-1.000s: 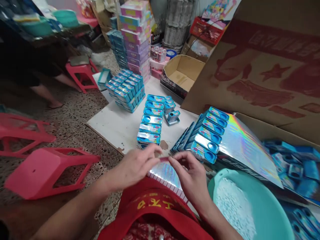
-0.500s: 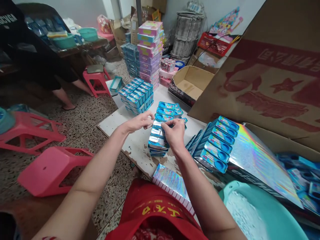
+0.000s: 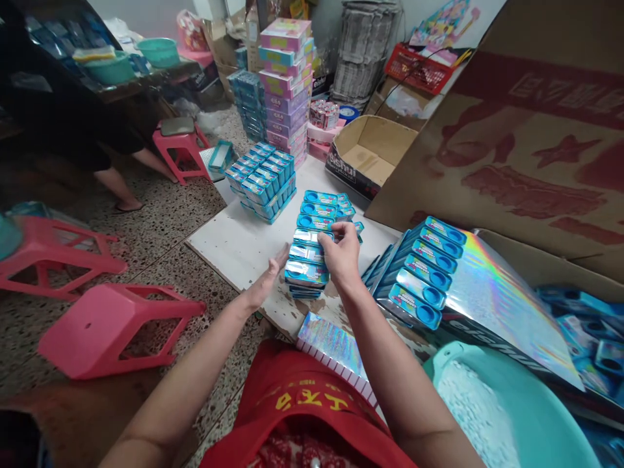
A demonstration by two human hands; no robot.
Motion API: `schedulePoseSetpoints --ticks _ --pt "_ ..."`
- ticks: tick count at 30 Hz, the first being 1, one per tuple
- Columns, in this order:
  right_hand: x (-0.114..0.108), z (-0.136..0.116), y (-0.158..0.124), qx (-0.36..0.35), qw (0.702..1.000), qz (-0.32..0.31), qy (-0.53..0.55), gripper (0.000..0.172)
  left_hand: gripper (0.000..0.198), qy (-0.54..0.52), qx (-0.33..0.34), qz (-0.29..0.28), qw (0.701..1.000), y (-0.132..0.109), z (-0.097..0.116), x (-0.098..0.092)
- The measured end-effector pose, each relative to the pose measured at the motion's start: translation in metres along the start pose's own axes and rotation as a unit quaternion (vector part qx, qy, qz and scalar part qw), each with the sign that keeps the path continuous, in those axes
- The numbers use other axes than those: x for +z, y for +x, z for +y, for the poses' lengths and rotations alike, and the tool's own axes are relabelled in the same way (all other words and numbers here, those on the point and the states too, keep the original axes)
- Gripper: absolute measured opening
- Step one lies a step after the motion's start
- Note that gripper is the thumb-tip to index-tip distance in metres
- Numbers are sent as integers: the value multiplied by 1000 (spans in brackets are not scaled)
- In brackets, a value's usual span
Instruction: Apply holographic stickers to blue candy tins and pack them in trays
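1. Centrally, a row of blue rectangular boxes [image 3: 307, 273] with glossy printed tops stands between the two hands, running away from the wearer.
2. Right hand [image 3: 344, 250]: bent over the row's right edge, thumb and fingertips at a box near mid-row; cannot tell whether the fingers are clamped on anything.
3. Left hand [image 3: 268, 276]: unclosed, fingers extended, just beside the row's left edge; contact cannot be determined.
4. Beneath both hands: white tabletop [image 3: 224, 240], surface worn and chipped.
5. Beyond the right hand: small cluster of blue boxes [image 3: 345, 207], then an open brown cardboard tray [image 3: 353, 172].
6. Beyond the left hand: block of stacked blue boxes [image 3: 260, 182]; farther off, a tall stack of pink and purple cartons [image 3: 285, 97].
7. Rightward of the right hand: stepped rows of blue boxes [image 3: 424, 266]; nearer the wearer, a round teal plastic basin [image 3: 536, 393] holding small pale pieces.
8. Below the right hand, toward the wearer: long iridescent silver box [image 3: 329, 335] with a striped side.
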State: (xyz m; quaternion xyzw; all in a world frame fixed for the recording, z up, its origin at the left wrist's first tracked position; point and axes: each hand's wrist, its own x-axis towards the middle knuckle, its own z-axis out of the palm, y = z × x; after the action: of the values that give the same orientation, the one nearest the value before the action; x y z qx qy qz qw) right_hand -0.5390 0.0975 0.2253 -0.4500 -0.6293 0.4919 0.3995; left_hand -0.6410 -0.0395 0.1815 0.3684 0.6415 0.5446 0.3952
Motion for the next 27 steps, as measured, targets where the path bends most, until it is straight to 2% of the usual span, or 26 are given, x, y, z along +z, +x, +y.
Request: schedulePoseSetpoints --ticks 2,4,5,6,7,8,10,12,13,15,17,20,23,27 --pt "-14 -3 -20 3 999 -23 36 26 76 3 -19 83 996 -12 -16 -8" --pt "-37 6 -55 -14 998 -44 31 28 66 39 -65 186 980 -29 -37 -10" --pt "-51 16 -75 -28 998 -59 4 26 58 76 -92 209 971 -39 -47 -7" --pt "-66 31 -95 -41 994 -98 -28 21 49 119 -118 197 966 -50 -57 -2" --pt "-82 51 -113 -50 984 -158 -69 17 42 159 -138 152 966 -61 -66 6" --pt "-99 73 -128 -56 972 -191 -126 18 36 190 -148 86 967 -70 -74 16" --pt "-130 121 -145 -21 947 -155 -282 24 29 215 -145 -52 964 -79 -83 41" --pt "-153 163 -147 76 900 -84 -421 31 25 241 -118 -148 952 -74 -86 68" --pt "-161 179 -146 111 885 -99 -440 31 24 263 -93 -182 943 -67 -86 82" --pt "-170 196 -140 162 880 -170 -414 24 28 317 -36 -238 917 -49 -87 107" --pt "-171 198 -136 178 885 -239 -357 17 36 360 12 -295 885 -33 -88 128" --pt "-170 185 -135 157 897 -243 -334 19 31 382 19 -364 849 -21 -92 150" --pt "-167 171 -139 47 900 -205 -382 18 28 389 -7 -364 846 -20 -92 160" --pt "-165 168 -152 -122 844 -149 -501 16 27 422 -34 -351 835 -18 -85 164"
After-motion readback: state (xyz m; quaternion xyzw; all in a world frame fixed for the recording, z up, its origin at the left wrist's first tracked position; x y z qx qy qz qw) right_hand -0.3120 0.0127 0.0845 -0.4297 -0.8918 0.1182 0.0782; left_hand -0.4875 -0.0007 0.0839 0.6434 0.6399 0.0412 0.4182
